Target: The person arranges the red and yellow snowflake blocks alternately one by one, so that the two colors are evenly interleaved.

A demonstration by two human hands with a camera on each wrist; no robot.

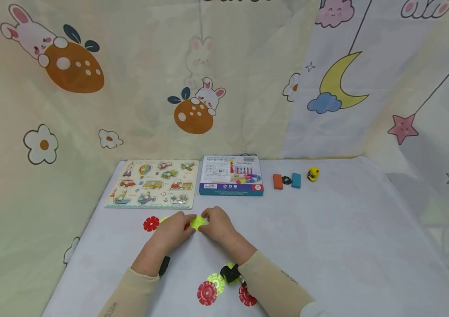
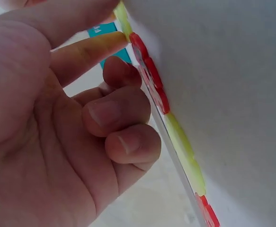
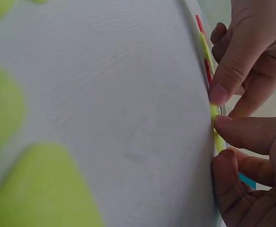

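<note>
A yellow-green flower-shaped interlocking disc (image 1: 198, 223) lies between the fingertips of both hands at mid-table. My left hand (image 1: 173, 231) pinches its left edge with thumb and forefinger, the other fingers curled in the left wrist view. From the opposite side, my right hand (image 1: 219, 225) pinches its right edge. Leftward runs a row of discs: a red disc (image 2: 149, 73), another yellow-green disc (image 2: 186, 153), then a red disc (image 1: 151, 223) at the end. My left hand covers part of this row in the head view.
Nearer my body lie a red disc (image 1: 207, 293), a yellow-green disc (image 1: 216, 284) and another red disc (image 1: 246, 296) beside the right sleeve. Behind the hands are a vehicle puzzle board (image 1: 153, 184) and a boxed bead set (image 1: 231, 176). An orange block (image 1: 277, 182), blue block (image 1: 296, 180) and yellow figurine (image 1: 313, 174) stand back right.
</note>
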